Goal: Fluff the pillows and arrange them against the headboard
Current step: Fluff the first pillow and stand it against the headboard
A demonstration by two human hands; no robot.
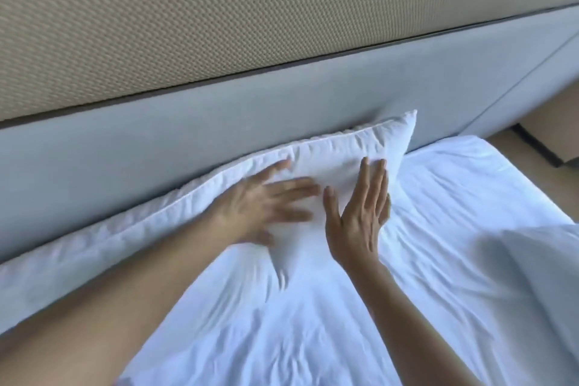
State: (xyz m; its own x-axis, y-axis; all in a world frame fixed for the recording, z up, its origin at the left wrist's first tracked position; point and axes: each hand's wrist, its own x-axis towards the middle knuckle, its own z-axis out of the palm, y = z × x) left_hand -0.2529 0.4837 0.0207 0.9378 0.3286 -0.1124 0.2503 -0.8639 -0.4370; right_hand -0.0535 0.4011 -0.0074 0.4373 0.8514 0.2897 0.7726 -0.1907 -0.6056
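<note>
A white pillow (344, 150) leans along the grey headboard (219, 122), its right corner pointing up. My left hand (266, 200) lies flat on the pillow's front, fingers spread and blurred by motion. My right hand (360, 213) presses on the pillow's right part with straight fingers, thumb to the left. Part of a second white pillow (532, 260) shows at the right edge, lying on the bed.
A wrinkled white sheet (313, 323) covers the mattress. Above the headboard is a beige textured wall panel (219, 9). At the far right, past the bed's corner, the tan floor (507, 141) and a dark-edged piece of furniture (548, 122) are visible.
</note>
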